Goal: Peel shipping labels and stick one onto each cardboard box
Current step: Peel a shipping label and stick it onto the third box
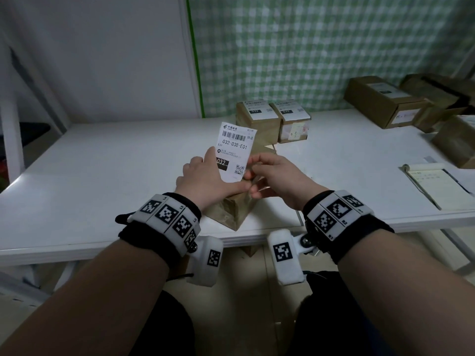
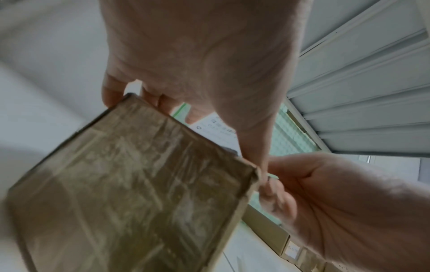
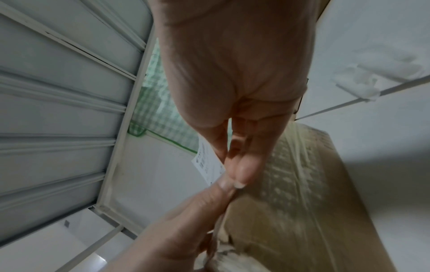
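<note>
A white shipping label (image 1: 235, 147) with a barcode and "032-038-E01" stands upright between my hands. My left hand (image 1: 212, 176) holds it, index finger up along its left edge and thumb along its bottom. My right hand (image 1: 258, 170) pinches its lower right corner; the right wrist view shows that pinch (image 3: 232, 171) on the label (image 3: 207, 165), beside the left thumb (image 3: 204, 202). Under both hands a tape-wrapped cardboard box (image 1: 235, 209) stands on the white table (image 1: 102, 176). The left wrist view shows the box (image 2: 130, 184) below my left hand (image 2: 232, 119).
Two small boxes (image 1: 257, 119) (image 1: 293, 122) with labels on top stand at the back centre. Larger cardboard boxes (image 1: 385, 104) crowd the back right corner. An open notepad (image 1: 437, 188) lies at the right edge. A green checked curtain (image 1: 308, 47) hangs behind.
</note>
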